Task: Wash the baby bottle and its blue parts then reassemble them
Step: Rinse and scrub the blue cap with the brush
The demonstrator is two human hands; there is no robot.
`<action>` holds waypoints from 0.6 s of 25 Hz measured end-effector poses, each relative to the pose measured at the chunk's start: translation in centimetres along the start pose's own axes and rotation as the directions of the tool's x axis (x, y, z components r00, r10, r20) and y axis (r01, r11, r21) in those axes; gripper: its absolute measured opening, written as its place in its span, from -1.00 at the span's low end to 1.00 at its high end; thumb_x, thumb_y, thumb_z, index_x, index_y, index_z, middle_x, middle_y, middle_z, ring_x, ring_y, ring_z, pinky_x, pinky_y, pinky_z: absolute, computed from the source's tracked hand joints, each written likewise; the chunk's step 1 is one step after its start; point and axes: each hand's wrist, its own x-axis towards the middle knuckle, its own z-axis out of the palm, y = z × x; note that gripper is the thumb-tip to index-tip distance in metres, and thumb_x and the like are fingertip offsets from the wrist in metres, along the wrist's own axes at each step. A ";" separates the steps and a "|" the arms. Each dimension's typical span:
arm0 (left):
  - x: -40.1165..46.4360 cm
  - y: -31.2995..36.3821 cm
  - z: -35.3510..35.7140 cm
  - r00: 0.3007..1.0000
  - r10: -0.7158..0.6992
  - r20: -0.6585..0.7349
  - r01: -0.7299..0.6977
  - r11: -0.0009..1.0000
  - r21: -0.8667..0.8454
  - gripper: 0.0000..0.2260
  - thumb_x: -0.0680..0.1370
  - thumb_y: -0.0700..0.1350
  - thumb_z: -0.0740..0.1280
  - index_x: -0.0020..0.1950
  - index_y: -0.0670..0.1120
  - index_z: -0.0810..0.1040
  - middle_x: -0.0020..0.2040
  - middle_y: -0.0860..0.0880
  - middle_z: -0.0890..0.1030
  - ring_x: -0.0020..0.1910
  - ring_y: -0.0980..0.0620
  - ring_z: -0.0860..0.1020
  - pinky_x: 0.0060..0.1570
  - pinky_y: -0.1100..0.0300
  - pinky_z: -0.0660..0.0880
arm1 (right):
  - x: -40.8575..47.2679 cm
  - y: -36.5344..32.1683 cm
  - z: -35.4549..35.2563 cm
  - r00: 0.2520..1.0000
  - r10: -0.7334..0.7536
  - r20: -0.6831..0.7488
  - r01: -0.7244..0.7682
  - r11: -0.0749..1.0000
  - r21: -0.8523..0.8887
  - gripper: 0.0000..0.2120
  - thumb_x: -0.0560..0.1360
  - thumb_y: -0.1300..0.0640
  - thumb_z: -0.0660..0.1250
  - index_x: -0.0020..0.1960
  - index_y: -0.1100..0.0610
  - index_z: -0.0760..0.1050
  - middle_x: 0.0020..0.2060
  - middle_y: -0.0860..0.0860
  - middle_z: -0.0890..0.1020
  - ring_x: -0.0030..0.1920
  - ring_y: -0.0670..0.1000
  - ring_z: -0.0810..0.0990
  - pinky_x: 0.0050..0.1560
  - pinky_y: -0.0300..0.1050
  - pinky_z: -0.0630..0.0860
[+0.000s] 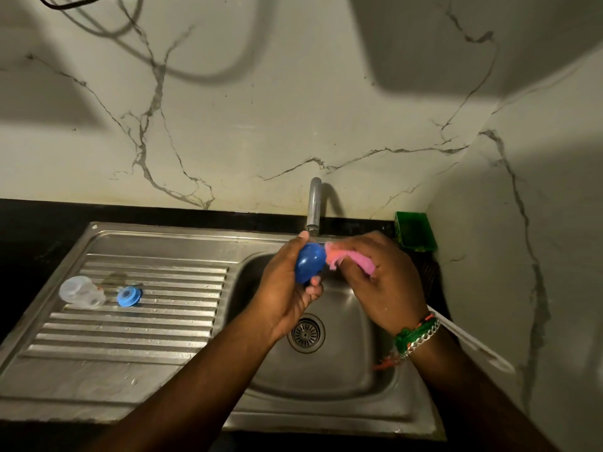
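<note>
My left hand (287, 288) grips a rounded blue cap (310, 262) over the sink basin (346, 380), just below the tap (315, 207). My right hand (381, 275) holds a pink sponge (342, 256) pressed against the cap's right side. The clear baby bottle (81, 292) lies on its side on the ribbed steel drainboard (130, 334) at the left. A blue ring with a nipple (129, 296) lies just right of the bottle.
A green container (415, 231) stands at the back right corner of the counter. The drain strainer (306, 333) sits in the basin floor. Marble wall rises behind and to the right. A white strip (476, 344) lies along the right edge.
</note>
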 end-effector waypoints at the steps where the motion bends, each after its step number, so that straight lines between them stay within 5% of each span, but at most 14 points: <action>1: 0.1 0.0 0.0 1.000 0.005 0.008 -0.005 1.000 0.010 -0.72 0.64 0.05 0.32 0.17 -0.16 0.51 -0.13 -0.13 0.60 -0.40 0.06 0.45 -0.45 0.27 0.42 | 0.2 0.0 0.0 1.000 0.001 -0.015 -0.001 1.000 -0.002 -0.69 0.56 -0.03 0.23 0.22 -0.05 0.63 0.05 -0.07 0.58 -0.01 -0.09 0.60 -0.07 -0.03 0.61; 7: 0.0 -0.4 -0.2 0.999 0.039 0.028 -0.043 0.991 0.125 -0.72 0.65 0.01 0.28 0.18 -0.20 0.50 -0.11 -0.18 0.60 -0.41 0.04 0.43 -0.45 0.24 0.40 | 0.3 0.1 0.0 0.999 -0.034 0.012 0.032 0.994 0.104 -0.74 0.55 0.08 0.26 0.18 -0.01 0.63 0.10 -0.06 0.54 0.05 -0.08 0.59 -0.04 0.03 0.62; 15: 0.0 -1.2 0.0 0.996 -0.086 0.030 0.086 0.996 -0.026 -0.64 0.67 0.08 0.25 0.25 -0.21 0.48 -0.10 -0.22 0.59 -0.37 0.01 0.49 -0.47 0.26 0.49 | 0.3 -0.2 -0.2 0.999 -0.038 0.008 0.036 0.990 0.139 -0.78 0.50 0.10 0.26 0.08 -0.01 0.61 0.05 -0.05 0.56 0.03 -0.05 0.60 -0.05 0.08 0.62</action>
